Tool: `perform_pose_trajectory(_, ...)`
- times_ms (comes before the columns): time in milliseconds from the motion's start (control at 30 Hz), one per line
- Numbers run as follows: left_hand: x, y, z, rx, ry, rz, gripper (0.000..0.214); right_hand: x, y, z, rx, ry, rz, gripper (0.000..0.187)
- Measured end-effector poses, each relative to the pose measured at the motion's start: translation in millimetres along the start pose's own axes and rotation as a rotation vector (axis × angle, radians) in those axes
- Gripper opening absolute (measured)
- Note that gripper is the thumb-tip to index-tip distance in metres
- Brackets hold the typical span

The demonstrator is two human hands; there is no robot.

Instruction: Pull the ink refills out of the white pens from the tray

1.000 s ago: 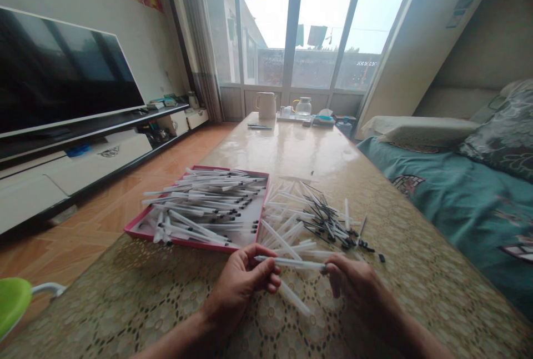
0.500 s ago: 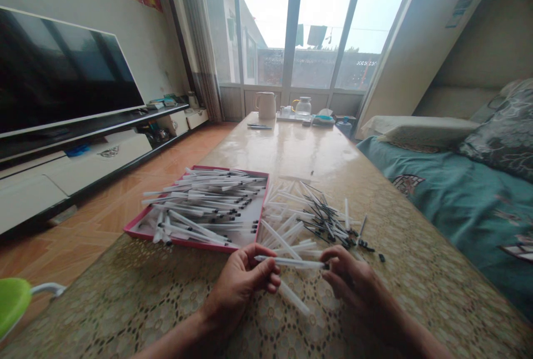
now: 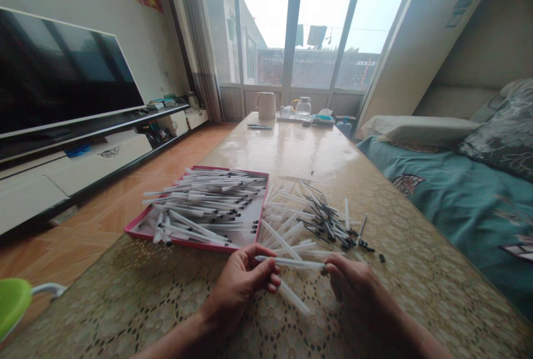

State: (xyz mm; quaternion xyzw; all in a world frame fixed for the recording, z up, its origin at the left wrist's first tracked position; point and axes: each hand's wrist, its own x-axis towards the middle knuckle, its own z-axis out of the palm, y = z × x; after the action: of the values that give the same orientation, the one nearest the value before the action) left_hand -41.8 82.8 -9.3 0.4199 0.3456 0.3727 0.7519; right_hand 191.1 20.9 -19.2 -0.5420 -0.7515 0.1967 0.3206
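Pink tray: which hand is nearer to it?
Left. The left hand is by the near right corner of the pink tray; the right hand is farther off, to the right.

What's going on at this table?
A person holds one slim, translucent white pen between both bare hands: the left hand grips it near the pointed tip, and the right hand pinches the opposite end. To the left, a shallow pink-rimmed tray holds many white pens with black ends. Right of it, loose translucent tubes, thin dark rods and small black pieces lie on the patterned tabletop.
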Motion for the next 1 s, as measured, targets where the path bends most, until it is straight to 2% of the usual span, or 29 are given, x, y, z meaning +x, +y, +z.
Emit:
perform_pose_trajectory(133, -1, 1, 0.1, -0.005, -0.009, -0.001, 0.024, 0, 3, 1, 0.002, 0.009, -0.026, 0.022)
perform_pose_trajectory(267, -1, 2, 0.8, 0.002, -0.004, -0.003, 0.023, 0, 8, 4, 0.013, -0.003, -0.044, 0.031)
perform_pose_trajectory(433, 1, 1, 0.6, 0.005, 0.001, 0.0, 0.024, 0, 5, 4, 0.048, -0.001, 0.017, 0.025)
perform_pose_trajectory(600, 0, 1, 0.9, 0.001, 0.007, 0.005, 0.023, 0, 2, 2, 0.041, 0.003, 0.033, 0.032)
perform_pose_trajectory(667, 0, 1, 0.5, -0.004, 0.009, 0.002, 0.023, 1, -2, -2, 0.067, 0.003, 0.058, 0.027)
perform_pose_trajectory(733, 0, 0, -0.2, -0.006, 0.01, 0.005, 0.022, 3, -9, -9, 0.148, 0.009, 0.126, 0.021)
perform_pose_trajectory(833, 1, -1, -1.0, -0.009, 0.016, 0.013, 0.022, 6, -19, -19, 0.411, 0.025, 0.29, 0.019)
perform_pose_trajectory(933, 1, -1, -1.0, -0.013, 0.013, 0.013, 0.021, 8, -24, -18, 0.686, -0.009, 0.403, 0.021)
perform_pose_trajectory(1000, 0, 0, -0.6, -0.008, 0.01, 0.013, 0.021, 8, -26, -12, 0.788, -0.05, 0.448, 0.023)
